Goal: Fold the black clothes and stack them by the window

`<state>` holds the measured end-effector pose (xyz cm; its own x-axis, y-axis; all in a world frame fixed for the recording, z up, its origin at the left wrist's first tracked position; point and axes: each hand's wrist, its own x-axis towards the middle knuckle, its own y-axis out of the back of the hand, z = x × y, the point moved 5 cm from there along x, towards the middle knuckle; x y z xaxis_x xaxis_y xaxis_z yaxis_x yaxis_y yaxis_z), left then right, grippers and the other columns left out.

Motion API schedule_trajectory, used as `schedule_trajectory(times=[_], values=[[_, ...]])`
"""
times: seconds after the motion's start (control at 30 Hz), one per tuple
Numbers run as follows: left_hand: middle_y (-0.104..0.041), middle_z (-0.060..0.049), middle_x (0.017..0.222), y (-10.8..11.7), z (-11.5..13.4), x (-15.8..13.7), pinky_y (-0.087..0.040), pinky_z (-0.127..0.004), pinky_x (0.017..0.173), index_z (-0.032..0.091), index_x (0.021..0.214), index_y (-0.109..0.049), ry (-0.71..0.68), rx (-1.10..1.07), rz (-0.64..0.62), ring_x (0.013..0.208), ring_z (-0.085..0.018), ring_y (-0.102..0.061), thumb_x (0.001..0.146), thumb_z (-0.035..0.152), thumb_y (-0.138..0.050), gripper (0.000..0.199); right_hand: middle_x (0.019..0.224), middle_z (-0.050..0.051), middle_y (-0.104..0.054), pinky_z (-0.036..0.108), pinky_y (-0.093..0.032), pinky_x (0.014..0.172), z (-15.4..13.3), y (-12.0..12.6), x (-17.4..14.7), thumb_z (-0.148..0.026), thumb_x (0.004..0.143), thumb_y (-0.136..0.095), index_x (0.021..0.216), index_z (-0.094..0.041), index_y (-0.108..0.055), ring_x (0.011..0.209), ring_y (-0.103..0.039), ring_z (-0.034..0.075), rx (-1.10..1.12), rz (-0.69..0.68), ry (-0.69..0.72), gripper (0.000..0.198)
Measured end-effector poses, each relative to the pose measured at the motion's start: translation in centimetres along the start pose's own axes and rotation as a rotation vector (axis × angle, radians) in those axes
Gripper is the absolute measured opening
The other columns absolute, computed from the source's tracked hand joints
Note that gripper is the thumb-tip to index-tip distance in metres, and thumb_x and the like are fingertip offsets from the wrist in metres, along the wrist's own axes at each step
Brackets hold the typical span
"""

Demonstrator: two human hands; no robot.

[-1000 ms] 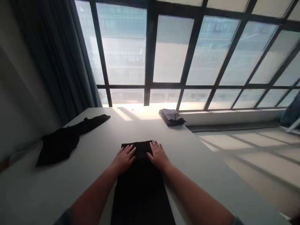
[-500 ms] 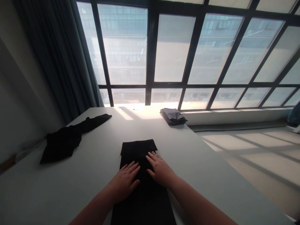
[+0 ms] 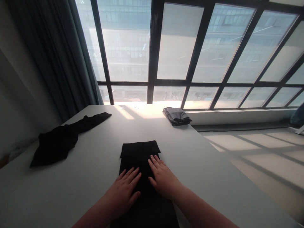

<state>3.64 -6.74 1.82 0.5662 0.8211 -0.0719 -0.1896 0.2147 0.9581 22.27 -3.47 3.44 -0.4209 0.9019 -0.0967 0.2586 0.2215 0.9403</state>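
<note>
A black garment [image 3: 140, 148], folded into a long narrow strip, lies in front of me on the white table. Its far end shows a folded-over edge, while its near end runs out of the bottom of the view. My left hand [image 3: 125, 190] rests on the left part of the cloth, fingers stretched out and slightly spread. On the right side of the strip lies my right hand [image 3: 162, 177], flat and open, its fingertips a bit nearer the far fold. Neither hand grasps the cloth.
On the white table [image 3: 99, 142], another black garment [image 3: 57, 142] lies crumpled at the left. A stack of folded grey and striped clothes [image 3: 177, 116] sits at the far right edge. A dark curtain [image 3: 54, 57] and large windows [image 3: 129, 53] stand behind.
My left hand has slid slightly toward me and the left over the cloth, with the fingers still extended. My right hand stays almost where it was. The view has tilted a little.
</note>
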Motion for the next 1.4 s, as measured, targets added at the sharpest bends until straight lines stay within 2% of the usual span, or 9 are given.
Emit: schedule_trajectory(times=[0.23,0.43,0.63,0.77,0.87,1.07,1.17,1.27,1.4], values=[[-0.033,-0.005,0.170,1.2,0.7,-0.2,-0.028,-0.060,0.130,0.028,0.160,-0.045,0.032,0.001,-0.010,0.158,-0.032,-0.031,0.099,0.038,-0.060,0.063,0.174,0.013,-0.011,0.049,-0.015,0.134,-0.2,0.2,-0.1,-0.029,0.096,-0.057,0.167,-0.008,-0.028,0.163,-0.010,0.031,-0.030,-0.020,-0.012,0.080],[-0.028,-0.007,0.172,0.0,0.4,-0.1,-0.027,-0.060,0.130,0.025,0.164,-0.037,0.010,0.007,0.032,0.160,-0.031,-0.026,0.105,0.046,-0.051,0.064,0.174,0.015,-0.013,0.050,-0.015,0.134,-0.4,0.3,-0.1,-0.026,0.096,-0.057,0.166,-0.007,-0.029,0.163,-0.011,0.031,-0.037,-0.010,0.006,0.078],[-0.026,-0.008,0.172,-1.0,0.4,0.0,-0.023,-0.059,0.131,0.024,0.166,-0.032,-0.024,0.003,0.043,0.161,-0.032,-0.022,0.105,0.055,-0.048,0.069,0.170,0.014,-0.031,0.052,-0.020,0.133,-1.7,1.3,-0.6,-0.022,0.095,-0.055,0.160,-0.011,-0.046,0.161,-0.023,0.030,0.076,0.134,0.186,0.066],[-0.026,-0.009,0.172,-0.5,0.4,-0.1,-0.020,-0.061,0.132,0.024,0.166,-0.031,-0.021,-0.040,0.004,0.161,-0.033,-0.021,0.104,0.054,-0.050,0.072,0.166,0.014,-0.041,0.048,-0.031,0.130,-2.3,0.5,-1.0,-0.026,0.096,-0.054,0.161,-0.012,-0.044,0.155,-0.037,0.030,0.114,0.038,0.243,0.067],[-0.027,-0.009,0.172,0.3,0.5,-0.4,-0.022,-0.058,0.132,0.024,0.166,-0.033,-0.011,-0.062,-0.042,0.161,-0.033,-0.022,0.101,0.048,-0.057,0.073,0.168,0.016,-0.035,0.048,-0.027,0.132,-2.2,-0.4,-1.1,-0.025,0.097,-0.053,0.164,-0.009,-0.038,0.157,-0.033,0.031,0.074,-0.051,0.218,0.070],[-0.054,-0.015,0.155,3.5,2.5,-2.2,-0.037,-0.058,0.120,0.022,0.140,-0.057,0.072,-0.027,0.068,0.142,-0.040,-0.049,0.081,0.043,-0.085,0.068,0.150,0.013,-0.058,0.040,-0.043,0.119,-2.2,0.7,-1.3,-0.015,0.088,-0.057,0.146,-0.015,-0.060,0.138,-0.054,0.027,0.122,0.071,0.232,0.058],[-0.068,-0.006,0.125,3.7,5.4,-3.1,-0.047,-0.045,0.102,0.026,0.112,-0.063,-0.167,-0.018,0.029,0.112,-0.030,-0.064,0.077,0.048,-0.090,0.050,0.125,0.012,-0.068,0.039,-0.049,0.106,-2.2,0.9,-1.2,-0.004,0.080,-0.052,0.118,-0.015,-0.071,0.118,-0.061,0.026,0.098,0.107,0.232,0.043],[-0.068,0.001,0.106,2.4,7.7,-3.9,-0.044,-0.034,0.080,0.027,0.101,-0.062,-0.456,0.051,-0.067,0.091,-0.019,-0.064,0.095,0.039,-0.076,0.020,0.120,0.010,-0.067,0.037,-0.049,0.102,-2.1,0.9,-0.9,0.000,0.079,-0.049,0.109,-0.016,-0.069,0.112,-0.060,0.024,0.097,0.116,0.233,0.039],[-0.067,0.001,0.099,1.1,8.0,-4.2,-0.037,-0.035,0.066,0.025,0.099,-0.061,-0.514,0.178,0.011,0.083,-0.018,-0.062,0.102,0.037,-0.066,0.013,0.120,0.008,-0.065,0.036,-0.047,0.102,-2.0,0.9,-0.7,-0.002,0.082,-0.051,0.107,-0.019,-0.069,0.111,-0.058,0.023,0.129,0.115,0.223,0.036]])
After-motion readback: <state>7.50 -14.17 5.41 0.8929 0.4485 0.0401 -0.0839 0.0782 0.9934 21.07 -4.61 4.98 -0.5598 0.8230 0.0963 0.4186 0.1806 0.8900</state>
